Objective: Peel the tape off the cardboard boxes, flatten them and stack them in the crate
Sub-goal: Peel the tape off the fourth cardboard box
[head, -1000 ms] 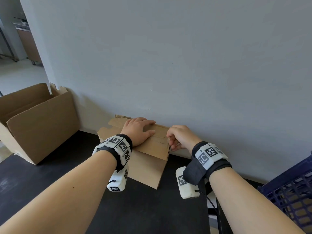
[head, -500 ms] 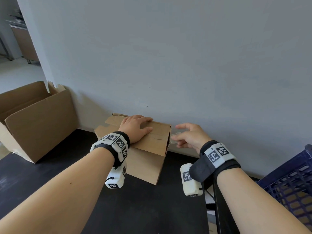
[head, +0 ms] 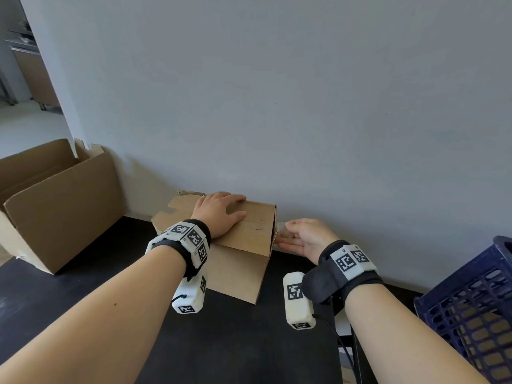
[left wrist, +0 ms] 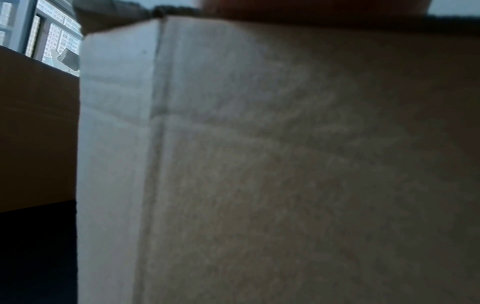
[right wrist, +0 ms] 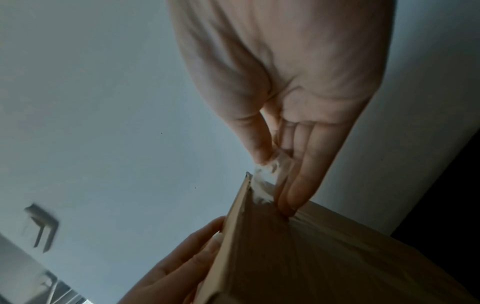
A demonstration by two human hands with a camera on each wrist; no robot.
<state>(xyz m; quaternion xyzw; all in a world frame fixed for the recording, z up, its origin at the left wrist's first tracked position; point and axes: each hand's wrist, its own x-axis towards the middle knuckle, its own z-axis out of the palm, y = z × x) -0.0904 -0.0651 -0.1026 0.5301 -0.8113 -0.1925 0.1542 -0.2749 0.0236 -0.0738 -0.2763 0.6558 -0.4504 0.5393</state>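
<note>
A small brown cardboard box (head: 243, 245) lies on the black table (head: 221, 342) against the wall. My left hand (head: 235, 206) lies flat on its top with straight fingers, pressing it down. In the left wrist view the box's side (left wrist: 259, 164) fills the picture. My right hand (head: 284, 232) is at the box's right end. In the right wrist view the right hand (right wrist: 275, 164) pinches a crumpled strip of clear tape (right wrist: 265, 181) between thumb and fingers. The tape is still attached at the box's corner (right wrist: 249, 205). The left hand's fingertips (right wrist: 197, 253) show along the box edge.
A large open cardboard box (head: 55, 206) stands at the table's left end. A dark blue plastic crate (head: 471, 300) sits at the right, below the table's right edge. The grey wall (head: 304, 106) runs directly behind the small box. A cable (head: 346, 353) hangs from the right wrist.
My right hand left the box's top corner, pulled out to the right, and now sits lower at the box's right end holding tape. The left hand stayed flat on the box.
</note>
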